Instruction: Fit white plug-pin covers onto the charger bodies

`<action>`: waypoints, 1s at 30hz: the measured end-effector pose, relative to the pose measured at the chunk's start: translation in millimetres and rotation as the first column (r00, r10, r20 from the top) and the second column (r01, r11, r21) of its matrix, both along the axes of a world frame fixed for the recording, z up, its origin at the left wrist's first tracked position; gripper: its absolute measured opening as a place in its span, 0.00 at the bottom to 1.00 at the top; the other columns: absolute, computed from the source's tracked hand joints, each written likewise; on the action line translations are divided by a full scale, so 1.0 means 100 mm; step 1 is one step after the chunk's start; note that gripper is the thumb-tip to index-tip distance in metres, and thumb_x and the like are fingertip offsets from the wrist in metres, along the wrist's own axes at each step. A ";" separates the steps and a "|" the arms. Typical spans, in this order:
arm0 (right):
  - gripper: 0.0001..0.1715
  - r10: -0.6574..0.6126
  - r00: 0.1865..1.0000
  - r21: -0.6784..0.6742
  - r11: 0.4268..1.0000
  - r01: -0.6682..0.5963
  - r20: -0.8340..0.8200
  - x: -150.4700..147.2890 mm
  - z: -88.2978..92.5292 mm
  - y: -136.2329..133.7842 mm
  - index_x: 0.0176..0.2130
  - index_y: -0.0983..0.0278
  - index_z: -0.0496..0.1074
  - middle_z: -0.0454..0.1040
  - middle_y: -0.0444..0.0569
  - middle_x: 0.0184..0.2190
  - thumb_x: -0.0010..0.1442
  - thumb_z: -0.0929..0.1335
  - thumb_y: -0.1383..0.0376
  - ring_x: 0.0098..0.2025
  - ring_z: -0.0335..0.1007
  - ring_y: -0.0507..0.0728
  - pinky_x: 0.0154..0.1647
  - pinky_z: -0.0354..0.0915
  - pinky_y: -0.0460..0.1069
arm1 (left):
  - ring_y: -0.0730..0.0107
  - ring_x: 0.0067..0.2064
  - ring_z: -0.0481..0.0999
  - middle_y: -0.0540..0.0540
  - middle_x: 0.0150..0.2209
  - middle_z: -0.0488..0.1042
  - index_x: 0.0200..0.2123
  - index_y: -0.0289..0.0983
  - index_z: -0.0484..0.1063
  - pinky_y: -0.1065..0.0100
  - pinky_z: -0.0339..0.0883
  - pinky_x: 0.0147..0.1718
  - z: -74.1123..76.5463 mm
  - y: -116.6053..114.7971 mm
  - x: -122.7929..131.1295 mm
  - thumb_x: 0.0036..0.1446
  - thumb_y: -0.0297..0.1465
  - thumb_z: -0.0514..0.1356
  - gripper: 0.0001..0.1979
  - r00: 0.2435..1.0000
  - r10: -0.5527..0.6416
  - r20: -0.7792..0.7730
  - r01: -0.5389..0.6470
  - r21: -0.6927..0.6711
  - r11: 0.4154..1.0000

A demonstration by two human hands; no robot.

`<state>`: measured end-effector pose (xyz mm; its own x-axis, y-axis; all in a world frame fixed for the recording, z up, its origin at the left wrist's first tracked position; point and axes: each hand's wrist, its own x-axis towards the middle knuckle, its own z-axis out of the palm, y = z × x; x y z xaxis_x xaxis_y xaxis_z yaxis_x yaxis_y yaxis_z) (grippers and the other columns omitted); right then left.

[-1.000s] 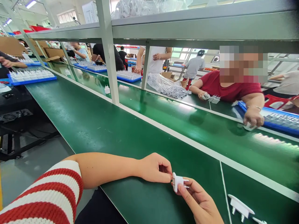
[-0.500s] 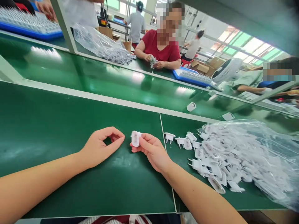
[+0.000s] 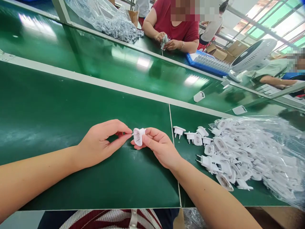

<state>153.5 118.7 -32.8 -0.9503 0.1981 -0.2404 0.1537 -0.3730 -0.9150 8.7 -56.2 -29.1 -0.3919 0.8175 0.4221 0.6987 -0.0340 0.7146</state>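
Observation:
Near the middle of the green bench, my right hand (image 3: 162,146) grips a white plug housing (image 3: 137,137) between thumb and fingers, its hollow oval side turned towards me. My left hand (image 3: 107,140) is closed in a pinch, thumb tip against fingertip, right at the left edge of the housing. A tiny pale bit shows at that pinch; whether it is a pin of the housing or a separate piece I cannot make out. Right of my right hand lies a heap of similar white plug housings (image 3: 221,159) with two pins each, several of them loose.
A clear plastic bag (image 3: 281,140) spreads around the heap. Beyond a pale rail (image 3: 107,86) runs a green belt carrying two white casings (image 3: 199,96). Across it a person in a red top (image 3: 176,28) handles a small part, beside a blue tray (image 3: 207,63) and a fan (image 3: 254,55).
My left hand has moved right, closing the gap to the plug housing, and its fingertips now meet the housing's edge. The camera view has tilted down a little.

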 end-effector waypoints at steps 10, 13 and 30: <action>0.20 0.111 0.993 0.014 0.994 -0.111 0.041 0.01 0.04 0.04 0.41 0.63 0.78 0.84 0.50 0.36 0.60 0.75 0.49 0.39 0.83 0.57 0.46 0.77 0.53 | 0.69 0.35 0.81 0.49 0.36 0.82 0.41 0.42 0.78 0.69 0.74 0.37 0.03 0.00 0.00 0.66 0.31 0.60 0.06 0.997 -0.032 -0.066 0.034 0.033 0.999; 0.21 0.196 0.979 0.008 0.981 -0.196 0.053 0.02 0.06 0.07 0.40 0.64 0.79 0.85 0.52 0.37 0.63 0.73 0.48 0.38 0.83 0.56 0.45 0.76 0.51 | 0.70 0.35 0.81 0.50 0.36 0.82 0.41 0.41 0.77 0.70 0.73 0.37 0.02 -0.01 0.00 0.66 0.28 0.61 0.05 0.994 -0.061 -0.095 0.067 0.065 0.996; 0.28 0.218 0.975 -0.035 0.975 -0.217 0.029 0.01 0.05 0.08 0.36 0.66 0.79 0.85 0.53 0.32 0.62 0.70 0.43 0.34 0.83 0.57 0.40 0.78 0.51 | 0.71 0.34 0.80 0.50 0.35 0.82 0.41 0.40 0.76 0.71 0.72 0.36 0.02 -0.02 0.01 0.66 0.26 0.61 0.05 0.987 -0.081 -0.141 0.093 0.081 0.992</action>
